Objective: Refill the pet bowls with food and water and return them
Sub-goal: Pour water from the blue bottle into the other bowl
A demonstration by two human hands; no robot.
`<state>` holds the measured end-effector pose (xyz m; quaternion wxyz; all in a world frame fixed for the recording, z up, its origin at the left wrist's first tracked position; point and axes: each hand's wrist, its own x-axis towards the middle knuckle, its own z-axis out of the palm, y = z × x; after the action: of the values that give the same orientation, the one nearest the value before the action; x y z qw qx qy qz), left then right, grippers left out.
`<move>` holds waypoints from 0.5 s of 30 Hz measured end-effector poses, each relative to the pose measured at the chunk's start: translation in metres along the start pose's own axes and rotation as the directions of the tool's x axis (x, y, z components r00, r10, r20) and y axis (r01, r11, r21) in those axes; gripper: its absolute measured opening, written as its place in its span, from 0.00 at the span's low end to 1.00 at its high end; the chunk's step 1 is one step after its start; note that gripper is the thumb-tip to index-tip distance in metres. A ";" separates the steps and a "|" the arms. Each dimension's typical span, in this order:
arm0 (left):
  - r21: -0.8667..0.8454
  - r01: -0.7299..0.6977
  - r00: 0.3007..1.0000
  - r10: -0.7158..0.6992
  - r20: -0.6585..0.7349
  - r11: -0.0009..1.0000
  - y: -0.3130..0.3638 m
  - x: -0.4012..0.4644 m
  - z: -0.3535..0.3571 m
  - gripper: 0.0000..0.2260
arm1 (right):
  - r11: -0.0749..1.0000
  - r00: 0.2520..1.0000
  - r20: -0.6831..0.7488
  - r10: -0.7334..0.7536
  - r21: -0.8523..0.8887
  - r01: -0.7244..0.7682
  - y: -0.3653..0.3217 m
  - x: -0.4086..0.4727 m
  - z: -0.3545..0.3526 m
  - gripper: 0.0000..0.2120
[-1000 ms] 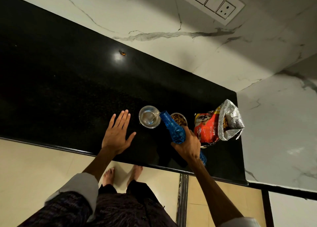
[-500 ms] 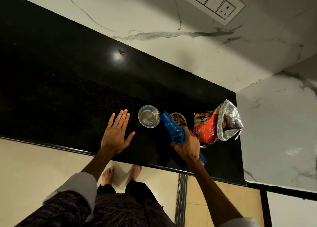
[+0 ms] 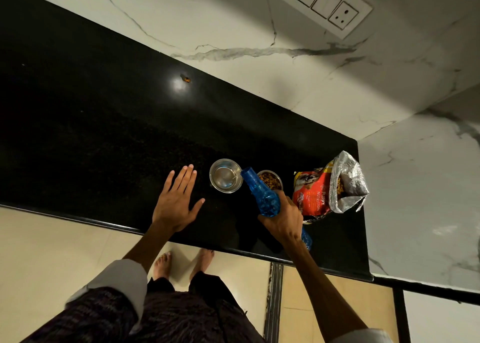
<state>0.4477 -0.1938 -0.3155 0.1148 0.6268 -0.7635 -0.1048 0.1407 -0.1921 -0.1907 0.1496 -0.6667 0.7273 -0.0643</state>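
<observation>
Almost nothing changes over the last second: right hand (image 3: 281, 216) keeps its grip around the tilted blue bottle (image 3: 262, 196), mouth at the steel water bowl (image 3: 225, 175) rim at 3 o'clock, left hand (image 3: 176, 200) flat, fingers wide on the desk (image 3: 91, 135), kibble bowl (image 3: 270, 180) already filled, so watering continues.

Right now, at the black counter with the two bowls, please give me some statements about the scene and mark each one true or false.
1. The right hand grips the blue bottle, tilted toward the water bowl. True.
2. The left hand holds the water bowl. False: it lies flat on the counter, apart from the bowl.
3. The food bowl holds kibble. True.
4. The food bag is sealed shut. False: its top is open, kibble showing.
5. The food bowl stands left of the water bowl. False: it stands right.
</observation>
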 end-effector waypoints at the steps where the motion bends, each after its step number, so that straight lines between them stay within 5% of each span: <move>1: 0.004 0.001 1.000 -0.001 0.001 1.000 0.000 0.000 0.000 0.37 | 1.000 1.000 0.001 0.001 -0.002 -0.001 0.000 0.000 0.000 0.38; 15: -0.005 -0.003 1.000 0.003 -0.006 1.000 0.000 0.000 0.000 0.37 | 1.000 1.000 0.005 0.001 -0.007 0.000 0.000 0.000 0.000 0.39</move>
<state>0.4479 -0.1938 -0.3156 0.1190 0.6255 -0.7639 -0.1045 0.1411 -0.1923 -0.1903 0.1492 -0.6672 0.7273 -0.0601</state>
